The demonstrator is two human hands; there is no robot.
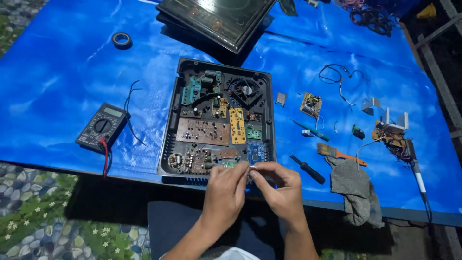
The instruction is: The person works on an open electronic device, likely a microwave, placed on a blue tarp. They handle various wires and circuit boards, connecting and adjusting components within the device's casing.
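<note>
An opened black appliance base [172,144] lies on a blue tarp [57,72], filled with several circuit boards and a fan [244,90]. My left hand [226,192] and my right hand [279,185] meet at its near edge, fingertips pinched together on a small shiny metal piece [251,168]. Both hands hover just over the base's front right corner. What the piece is I cannot tell.
A black multimeter [102,126] with red and black leads lies left. A tape roll [121,39] sits far left. The glass top panel [216,19] is at the back. Screwdrivers [308,169], a brush [339,154], a grey rag [353,188], small boards and a soldering iron [416,175] lie right.
</note>
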